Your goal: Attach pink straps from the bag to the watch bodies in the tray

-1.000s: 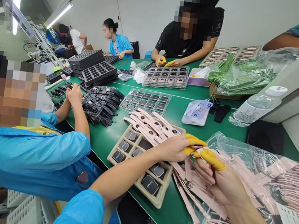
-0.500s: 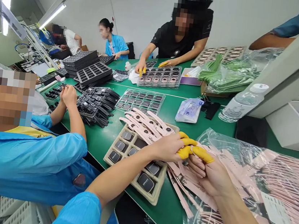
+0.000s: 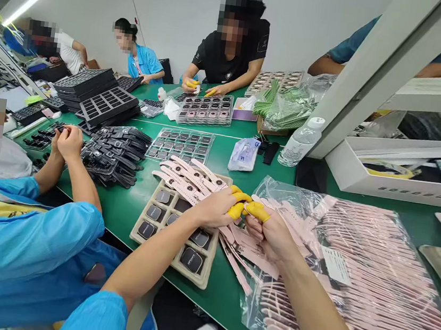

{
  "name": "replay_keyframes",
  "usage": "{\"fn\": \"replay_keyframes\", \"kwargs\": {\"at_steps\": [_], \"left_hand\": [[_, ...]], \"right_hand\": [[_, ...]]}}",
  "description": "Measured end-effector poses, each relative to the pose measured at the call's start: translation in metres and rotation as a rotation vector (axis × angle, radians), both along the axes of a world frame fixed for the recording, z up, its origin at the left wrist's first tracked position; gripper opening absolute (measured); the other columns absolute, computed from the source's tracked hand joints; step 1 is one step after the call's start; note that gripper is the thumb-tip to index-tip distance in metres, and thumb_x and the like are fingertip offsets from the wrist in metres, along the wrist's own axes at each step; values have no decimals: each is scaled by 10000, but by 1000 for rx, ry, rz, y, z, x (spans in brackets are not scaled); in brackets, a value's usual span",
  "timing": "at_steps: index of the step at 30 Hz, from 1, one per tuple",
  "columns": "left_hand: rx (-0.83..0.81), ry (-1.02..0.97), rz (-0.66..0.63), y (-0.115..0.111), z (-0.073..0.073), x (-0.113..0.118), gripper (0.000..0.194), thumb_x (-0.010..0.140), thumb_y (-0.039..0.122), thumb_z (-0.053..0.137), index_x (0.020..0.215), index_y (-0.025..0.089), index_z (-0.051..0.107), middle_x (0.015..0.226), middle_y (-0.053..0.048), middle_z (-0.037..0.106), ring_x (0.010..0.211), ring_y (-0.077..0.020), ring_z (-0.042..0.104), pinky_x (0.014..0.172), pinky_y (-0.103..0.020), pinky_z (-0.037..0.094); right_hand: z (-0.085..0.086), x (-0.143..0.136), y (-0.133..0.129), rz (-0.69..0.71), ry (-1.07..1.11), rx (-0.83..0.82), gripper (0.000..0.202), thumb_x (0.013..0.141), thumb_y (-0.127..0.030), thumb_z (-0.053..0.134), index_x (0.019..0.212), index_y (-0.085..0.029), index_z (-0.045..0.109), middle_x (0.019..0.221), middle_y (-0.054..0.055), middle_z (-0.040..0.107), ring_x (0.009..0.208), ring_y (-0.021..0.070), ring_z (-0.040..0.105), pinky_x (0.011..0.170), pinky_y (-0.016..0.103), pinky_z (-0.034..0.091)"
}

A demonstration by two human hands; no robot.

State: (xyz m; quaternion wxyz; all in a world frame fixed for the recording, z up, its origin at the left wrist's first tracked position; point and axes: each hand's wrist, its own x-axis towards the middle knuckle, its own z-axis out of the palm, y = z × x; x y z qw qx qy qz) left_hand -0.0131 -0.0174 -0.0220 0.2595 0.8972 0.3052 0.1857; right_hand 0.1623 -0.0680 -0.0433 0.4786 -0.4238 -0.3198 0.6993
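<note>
My left hand (image 3: pixel 219 206) and my right hand (image 3: pixel 271 229) meet over the table, yellow covers on some fingers. Both are closed in a pinch around a small pink piece, seemingly the end of a pink watch strap (image 3: pixel 245 206); fingers hide most of it. Beneath my left forearm lies a beige tray (image 3: pixel 201 283) with dark square watch faces (image 3: pixel 192 259) in its compartments. Watches with pink straps (image 3: pixel 189 185) are heaped across the tray's far side. Loose pink straps (image 3: pixel 234 266) lie below my hands, beside a clear bag of many pink straps (image 3: pixel 373 259) on the right.
Left, a co-worker's hands (image 3: pixel 68 141) work near a pile of black-strapped watches (image 3: pixel 113 154). Across the green table (image 3: pixel 174 282), another person handles a clear tray (image 3: pixel 204 115). A water bottle (image 3: pixel 300 142), a white box (image 3: pixel 407 182) and a slanted post (image 3: pixel 359 85) stand on the right.
The view has swung to the right, so everything appears shifted left and more of the strap bag and white box shows. My hands keep their pinch together. The person opposite has raised one hand.
</note>
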Motion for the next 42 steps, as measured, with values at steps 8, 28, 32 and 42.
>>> {"fn": "replay_keyframes", "kwargs": {"at_steps": [8, 28, 32, 42], "left_hand": [[3, -62, 11, -3, 2, 4, 370, 1021, 246, 377, 1316, 151, 578, 1218, -145, 618, 1194, -253, 586, 1095, -407, 505], [6, -118, -13, 1, 1, 1, 354, 1045, 259, 347, 1294, 182, 586, 1176, -119, 620, 1108, -243, 601, 1039, -425, 509], [35, -117, -24, 4, -1, 0, 374, 1035, 238, 365, 1335, 195, 585, 1182, -121, 615, 1108, -245, 604, 1022, -419, 523], [114, -125, -14, 5, -9, 4, 375, 1037, 231, 385, 1365, 186, 562, 1197, -131, 605, 1127, -240, 601, 1026, -417, 530]], "right_hand": [[0, 5, 3, 86, 113, -13, 446, 805, -441, 752, 568, -211, 453, 433, -71, 317, 373, 40, 215, 362, 190, 196], [2, -1, 5, 19, 164, -14, 295, 759, -356, 751, 658, -204, 519, 437, -100, 316, 379, 41, 195, 361, 179, 156], [2, 0, 6, 22, 208, -29, 310, 775, -346, 735, 648, -211, 486, 438, -100, 306, 378, 42, 190, 358, 179, 158], [3, -1, 7, -34, 185, -17, 273, 743, -342, 734, 686, -211, 502, 433, -105, 343, 378, 40, 213, 377, 183, 170]]}}
